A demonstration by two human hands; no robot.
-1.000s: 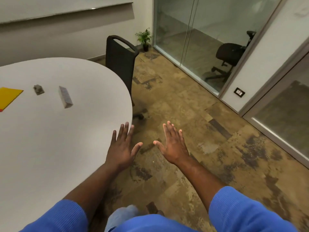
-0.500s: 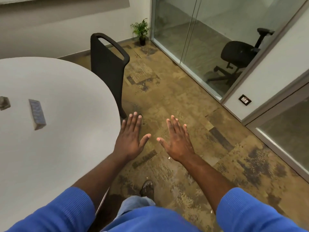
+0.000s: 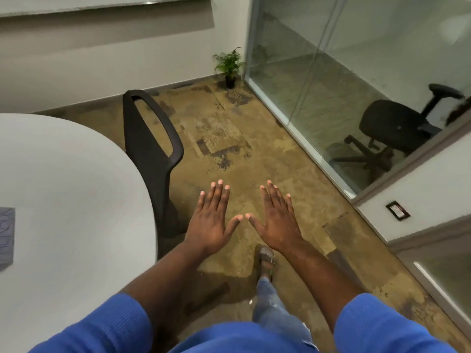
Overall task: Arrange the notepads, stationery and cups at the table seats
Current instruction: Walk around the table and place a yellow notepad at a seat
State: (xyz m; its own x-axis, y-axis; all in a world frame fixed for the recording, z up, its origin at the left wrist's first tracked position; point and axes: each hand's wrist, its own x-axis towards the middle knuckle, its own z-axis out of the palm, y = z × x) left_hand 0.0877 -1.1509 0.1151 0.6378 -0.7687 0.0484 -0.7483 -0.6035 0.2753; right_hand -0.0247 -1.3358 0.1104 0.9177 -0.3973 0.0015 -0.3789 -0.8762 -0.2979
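My left hand (image 3: 212, 217) and my right hand (image 3: 276, 219) are held out flat in front of me, palms down, fingers straight, thumbs nearly touching, holding nothing. They hover over the brown floor, just right of the round white table (image 3: 76, 200). A grey rectangular object (image 3: 6, 238) lies on the table at the far left edge of the view, partly cut off. No notepads or cups are in sight.
A black chair (image 3: 150, 149) stands tucked against the table's right edge, just left of my left hand. A glass partition (image 3: 331, 85) runs along the right, with an office chair (image 3: 390, 133) behind it. A small potted plant (image 3: 229, 67) sits in the far corner.
The view has swung right: the yellow pad and small grey item left the frame, and the grey block slid to the left edge. My hands stay flat, thumbs closer together; the chair looms nearer.
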